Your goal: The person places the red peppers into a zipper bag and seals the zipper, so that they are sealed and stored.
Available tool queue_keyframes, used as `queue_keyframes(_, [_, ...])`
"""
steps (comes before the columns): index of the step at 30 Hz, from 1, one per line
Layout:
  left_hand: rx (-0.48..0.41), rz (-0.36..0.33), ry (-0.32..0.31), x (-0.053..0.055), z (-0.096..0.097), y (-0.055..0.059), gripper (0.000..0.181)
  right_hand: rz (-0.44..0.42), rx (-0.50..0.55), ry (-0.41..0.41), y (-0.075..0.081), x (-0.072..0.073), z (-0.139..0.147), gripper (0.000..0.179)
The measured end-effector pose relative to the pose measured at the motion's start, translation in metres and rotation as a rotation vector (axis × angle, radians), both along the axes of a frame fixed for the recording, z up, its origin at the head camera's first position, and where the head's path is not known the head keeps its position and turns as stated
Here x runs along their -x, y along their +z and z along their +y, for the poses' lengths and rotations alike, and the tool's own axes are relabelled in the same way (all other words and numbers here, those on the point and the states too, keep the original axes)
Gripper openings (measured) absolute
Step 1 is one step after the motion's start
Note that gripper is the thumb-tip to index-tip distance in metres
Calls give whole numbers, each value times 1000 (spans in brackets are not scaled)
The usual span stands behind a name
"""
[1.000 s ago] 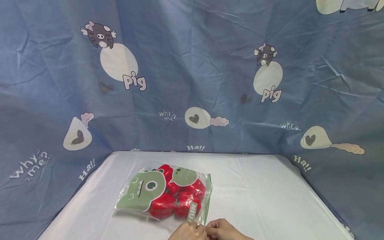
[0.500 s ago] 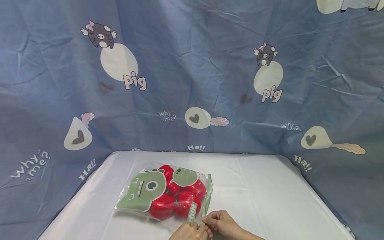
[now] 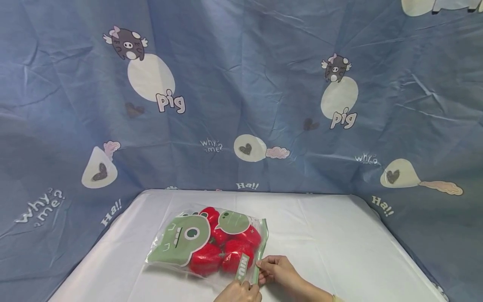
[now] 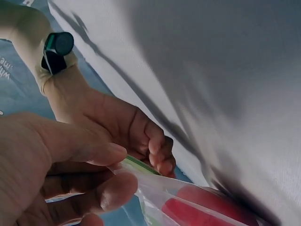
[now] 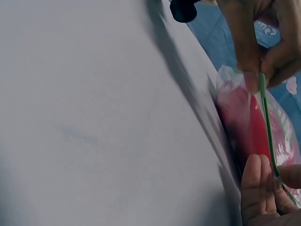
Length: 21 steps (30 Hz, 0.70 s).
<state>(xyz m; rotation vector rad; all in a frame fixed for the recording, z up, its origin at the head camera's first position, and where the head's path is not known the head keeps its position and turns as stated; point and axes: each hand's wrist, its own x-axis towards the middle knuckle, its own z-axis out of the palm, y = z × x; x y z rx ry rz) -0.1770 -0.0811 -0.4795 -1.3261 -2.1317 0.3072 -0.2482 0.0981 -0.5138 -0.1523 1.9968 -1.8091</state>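
Observation:
A clear zip bag (image 3: 177, 241) with green monster printing lies on the table, filled with several red, pepper-like vegetables (image 3: 205, 259). At the bag's near right corner, my left hand (image 3: 240, 292) pinches the end of its green zip edge (image 5: 266, 113). A short way farther along that edge, my right hand (image 3: 280, 272) pinches the strip between thumb and fingers. Both hands show in the left wrist view, the left (image 4: 61, 160) in front of the right (image 4: 127, 123). In the right wrist view a stretch of zip runs between the two hands.
A white cloth covers the table (image 3: 324, 243). Behind and around it hangs a blue curtain (image 3: 211, 100) with printed pigs and words. A dark round device (image 4: 61, 44) is strapped to the right wrist.
My right hand has slid up along the zip edge, away from the left hand. The left hand stays at the corner, and the bag has barely moved.

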Motion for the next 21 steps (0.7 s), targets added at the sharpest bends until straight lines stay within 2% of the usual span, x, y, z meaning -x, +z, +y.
queue_keyframes(12, [-27, -31, -49, 2, 0, -5, 27, 17, 7, -92, 0, 20, -3, 29])
queue_keyframes(21, [-39, 58, -64, 2, 0, -10, 23, 59, 7, -167, -6, 39, -4, 30])
